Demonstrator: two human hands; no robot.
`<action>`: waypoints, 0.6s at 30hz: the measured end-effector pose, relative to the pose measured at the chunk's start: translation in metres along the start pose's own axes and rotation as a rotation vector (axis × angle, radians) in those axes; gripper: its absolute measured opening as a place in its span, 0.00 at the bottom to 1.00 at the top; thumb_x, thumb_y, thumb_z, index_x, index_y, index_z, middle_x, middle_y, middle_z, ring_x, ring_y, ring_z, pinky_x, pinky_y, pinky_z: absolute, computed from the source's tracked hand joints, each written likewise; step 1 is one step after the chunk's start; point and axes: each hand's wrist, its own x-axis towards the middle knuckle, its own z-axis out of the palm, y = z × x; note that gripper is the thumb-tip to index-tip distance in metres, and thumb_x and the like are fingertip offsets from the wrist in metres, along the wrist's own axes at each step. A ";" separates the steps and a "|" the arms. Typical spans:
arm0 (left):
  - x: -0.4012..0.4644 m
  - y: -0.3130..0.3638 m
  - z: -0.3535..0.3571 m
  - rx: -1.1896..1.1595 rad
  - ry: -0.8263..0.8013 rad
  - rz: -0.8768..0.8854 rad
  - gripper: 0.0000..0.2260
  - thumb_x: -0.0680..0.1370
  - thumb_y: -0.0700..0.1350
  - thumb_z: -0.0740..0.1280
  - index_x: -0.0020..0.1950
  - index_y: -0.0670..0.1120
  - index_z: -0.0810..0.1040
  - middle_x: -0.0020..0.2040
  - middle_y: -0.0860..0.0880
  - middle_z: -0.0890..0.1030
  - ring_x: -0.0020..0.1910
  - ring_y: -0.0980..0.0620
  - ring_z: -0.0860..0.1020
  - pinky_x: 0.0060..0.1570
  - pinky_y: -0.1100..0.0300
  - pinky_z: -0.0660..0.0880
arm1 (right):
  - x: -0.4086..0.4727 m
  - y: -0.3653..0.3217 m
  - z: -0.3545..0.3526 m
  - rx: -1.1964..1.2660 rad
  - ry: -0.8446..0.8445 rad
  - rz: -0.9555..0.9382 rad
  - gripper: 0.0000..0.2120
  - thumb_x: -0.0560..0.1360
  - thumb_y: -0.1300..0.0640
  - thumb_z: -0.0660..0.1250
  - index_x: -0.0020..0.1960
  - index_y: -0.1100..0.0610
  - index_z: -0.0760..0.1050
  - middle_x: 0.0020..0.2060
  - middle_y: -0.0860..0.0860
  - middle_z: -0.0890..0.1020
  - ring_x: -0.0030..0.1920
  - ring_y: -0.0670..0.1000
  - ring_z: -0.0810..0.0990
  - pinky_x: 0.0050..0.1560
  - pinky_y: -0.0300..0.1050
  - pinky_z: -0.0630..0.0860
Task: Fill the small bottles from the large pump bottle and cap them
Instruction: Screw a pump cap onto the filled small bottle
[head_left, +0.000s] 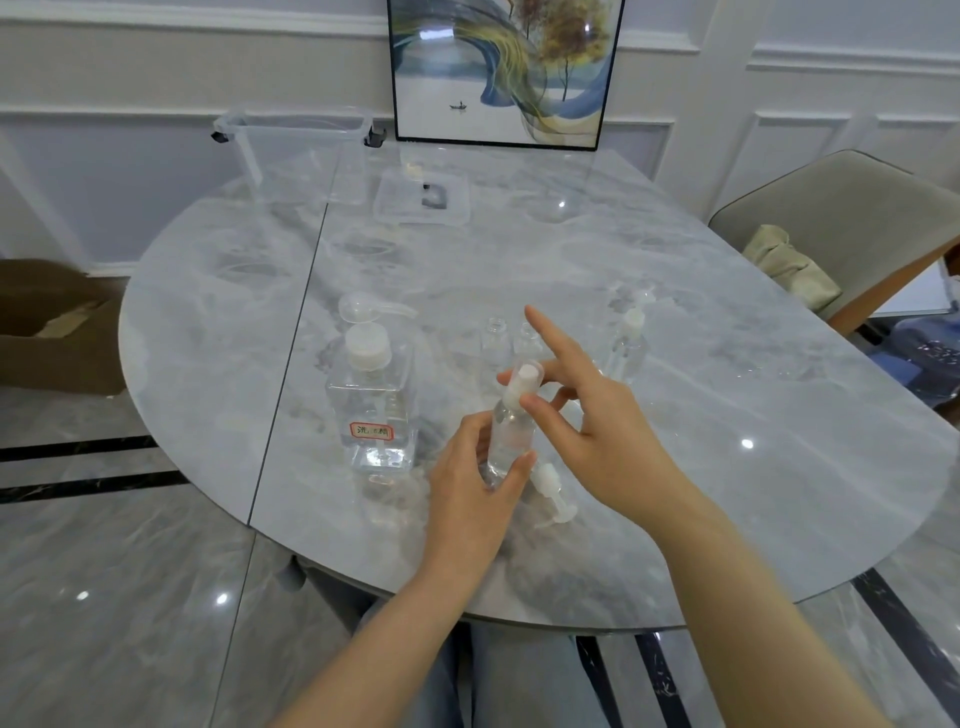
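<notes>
A small clear bottle (511, 436), nearly full of clear liquid, is gripped round its body by the left hand (475, 478) above the table (727, 389). Its white pump cap (522, 384) is pinched by the right hand (587, 410), index finger extended.

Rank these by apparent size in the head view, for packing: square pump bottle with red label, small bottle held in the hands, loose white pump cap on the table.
1. Square clear pump bottle with red label
2. Small clear held bottle
3. Loose white pump cap
</notes>
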 end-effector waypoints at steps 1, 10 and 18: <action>0.000 0.000 0.000 -0.002 -0.001 0.001 0.14 0.77 0.46 0.75 0.60 0.54 0.76 0.52 0.57 0.83 0.53 0.58 0.82 0.51 0.64 0.78 | 0.001 -0.001 -0.002 -0.019 -0.039 -0.005 0.32 0.84 0.57 0.63 0.81 0.38 0.54 0.58 0.42 0.83 0.58 0.47 0.80 0.57 0.34 0.74; 0.001 -0.002 0.002 0.018 0.012 0.007 0.12 0.77 0.45 0.75 0.56 0.54 0.76 0.49 0.57 0.82 0.51 0.59 0.81 0.49 0.68 0.75 | 0.015 -0.001 0.006 -0.074 0.171 0.063 0.14 0.70 0.49 0.81 0.48 0.54 0.80 0.37 0.45 0.80 0.41 0.43 0.78 0.43 0.32 0.70; 0.000 0.001 0.001 -0.018 0.007 0.041 0.12 0.77 0.45 0.74 0.58 0.53 0.77 0.47 0.58 0.81 0.46 0.59 0.80 0.44 0.69 0.74 | -0.006 -0.002 0.009 0.254 0.101 0.160 0.29 0.79 0.58 0.72 0.77 0.46 0.68 0.61 0.40 0.83 0.63 0.42 0.80 0.66 0.42 0.76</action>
